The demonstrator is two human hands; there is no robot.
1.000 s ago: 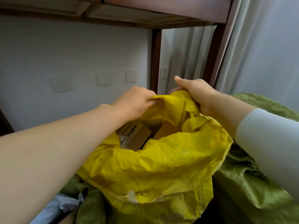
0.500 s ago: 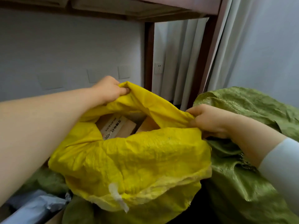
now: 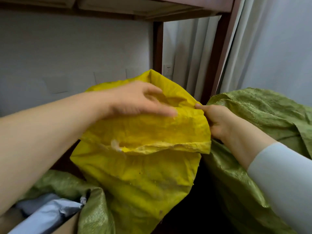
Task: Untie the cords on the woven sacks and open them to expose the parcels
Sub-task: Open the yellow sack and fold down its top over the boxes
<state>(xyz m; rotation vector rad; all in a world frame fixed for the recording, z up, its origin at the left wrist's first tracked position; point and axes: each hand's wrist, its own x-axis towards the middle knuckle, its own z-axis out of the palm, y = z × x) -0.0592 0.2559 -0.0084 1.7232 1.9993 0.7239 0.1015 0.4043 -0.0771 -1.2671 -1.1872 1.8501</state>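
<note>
One yellow sack (image 3: 143, 174) in the middle. Two green: left green sack (image 3: 94, 213) near, right green sack (image 3: 261, 115) beside it. One grey parcel (image 3: 47, 215) at the left green sack's opening. Left hand (image 3: 138, 100) lies flat on the yellow sack's folded top, fingers straight. Right hand (image 3: 217, 120) grips its right edge.

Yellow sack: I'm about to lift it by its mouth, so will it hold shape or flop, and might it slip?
Probably floppy: the yellow sack is creased all over and its rim folds down over itself. Likely thin cloth, since the right hand holds an edge by a pinch. Its sheen hints at a slick weave.
</note>
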